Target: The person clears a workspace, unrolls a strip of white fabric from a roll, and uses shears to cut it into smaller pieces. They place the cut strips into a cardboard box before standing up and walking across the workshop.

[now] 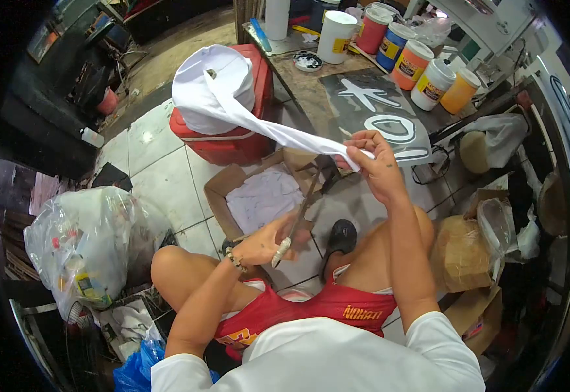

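My left hand (259, 244) is closed around a knife (304, 204), its blade angled up and its pale wrapped handle end sticking out below. My right hand (378, 164) pinches the end of a white fabric strip (285, 136). That strip stretches, slightly twisted, to a thick white fabric roll (213, 98) resting on a red cooler (223, 149). Under my hands, an open cardboard box (224, 212) holds cut white fabric pieces (264, 195). The knife blade passes in front of the box's right side.
A worktable (298, 88) at the upper right bears several paint jars, a white tub (336, 38) and a painted dark panel (357, 104). A clear plastic bag (99, 245) of containers stands at left. A brown package (463, 251) sits by my right knee.
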`<control>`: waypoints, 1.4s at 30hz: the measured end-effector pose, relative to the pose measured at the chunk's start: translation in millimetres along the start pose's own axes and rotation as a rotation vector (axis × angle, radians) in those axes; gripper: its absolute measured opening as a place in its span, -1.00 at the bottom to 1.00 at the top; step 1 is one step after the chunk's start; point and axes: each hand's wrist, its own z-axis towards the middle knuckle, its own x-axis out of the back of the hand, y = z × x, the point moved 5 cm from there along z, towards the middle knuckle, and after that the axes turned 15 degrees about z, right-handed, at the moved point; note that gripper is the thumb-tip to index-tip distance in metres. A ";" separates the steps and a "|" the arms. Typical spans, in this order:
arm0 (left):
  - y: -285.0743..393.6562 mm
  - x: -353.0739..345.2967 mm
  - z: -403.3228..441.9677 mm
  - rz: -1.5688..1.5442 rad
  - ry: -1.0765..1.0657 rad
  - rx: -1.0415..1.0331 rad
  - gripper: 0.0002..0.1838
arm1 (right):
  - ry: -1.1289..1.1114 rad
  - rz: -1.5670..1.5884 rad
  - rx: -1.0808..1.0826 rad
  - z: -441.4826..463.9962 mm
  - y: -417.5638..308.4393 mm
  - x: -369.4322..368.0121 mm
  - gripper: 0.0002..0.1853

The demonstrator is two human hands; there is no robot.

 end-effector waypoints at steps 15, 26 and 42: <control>11.3 36.6 7.7 0.131 0.231 -0.114 -0.08 | -0.262 -0.237 -0.257 -16.9 7.9 0.6 -0.47; -0.2 36.2 0.4 0.147 0.248 -0.039 -0.20 | -0.334 -0.351 -0.258 0.3 27.3 -27.0 -0.57; 13.4 40.6 1.5 0.179 0.250 -0.126 -0.05 | -0.400 -0.433 -0.130 -11.5 35.4 -38.4 -0.69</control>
